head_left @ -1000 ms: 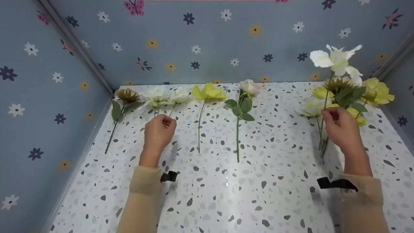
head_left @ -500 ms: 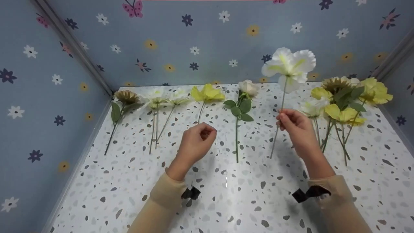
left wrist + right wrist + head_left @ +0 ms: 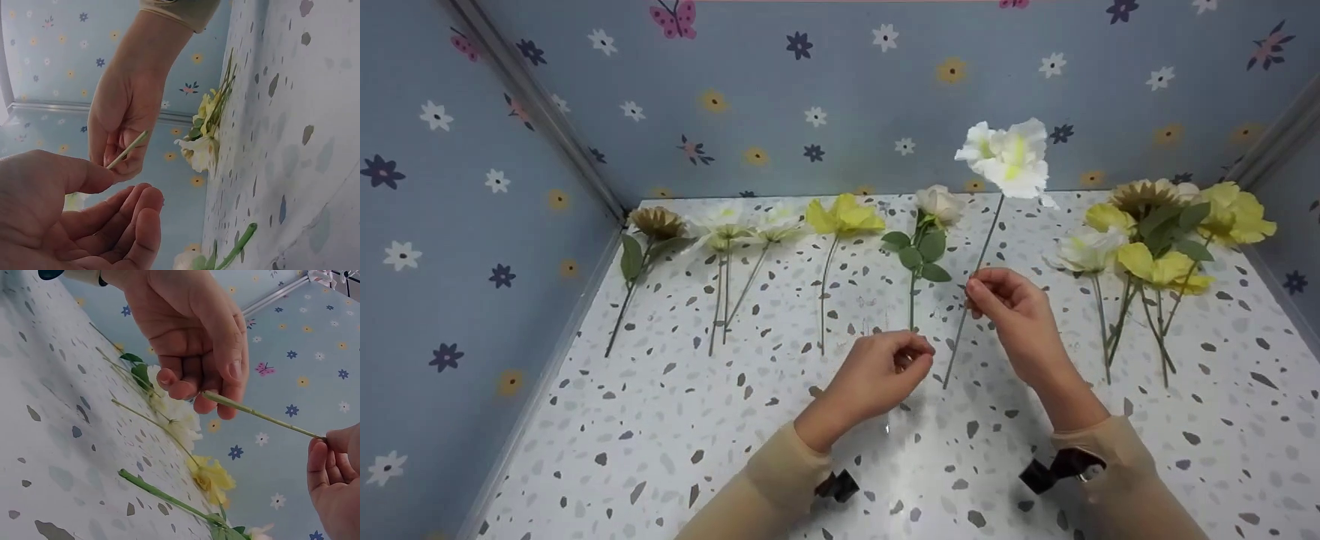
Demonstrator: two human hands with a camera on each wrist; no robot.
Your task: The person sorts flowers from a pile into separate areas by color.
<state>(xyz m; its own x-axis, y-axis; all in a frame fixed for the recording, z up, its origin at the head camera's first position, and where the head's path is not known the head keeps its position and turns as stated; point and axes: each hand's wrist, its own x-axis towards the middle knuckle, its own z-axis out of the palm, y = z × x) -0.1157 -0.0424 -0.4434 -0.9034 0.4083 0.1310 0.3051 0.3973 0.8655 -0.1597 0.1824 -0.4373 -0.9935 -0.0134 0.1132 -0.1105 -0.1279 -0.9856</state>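
Note:
Between thumb and fingers, my right hand [image 3: 1020, 322] pinches the stem of a white artificial flower [image 3: 1006, 159], its bloom raised against the back wall. The thin stem [image 3: 264, 417] slants down from that grip toward my left hand [image 3: 877, 376]. In the right wrist view, the stem's cut end overlaps the left fingertips [image 3: 203, 405]. Those fingers are loosely bent, with the thumb apart and nothing gripped. Behind the left hand lies a cream rose [image 3: 937, 204] with green leaves, the bottom of its stem hidden by that hand.
Left on the speckled table [image 3: 660, 450] lie a brown flower [image 3: 656, 223], white flowers [image 3: 724, 225] and a yellow flower [image 3: 846, 215]. A pile of several flowers [image 3: 1159, 266] lies at right. Patterned walls [image 3: 855, 90] enclose the back and sides.
My right hand has carried the white flower left from beside the right pile to near the rose. My left hand has moved right from the white flowers toward the held stem.

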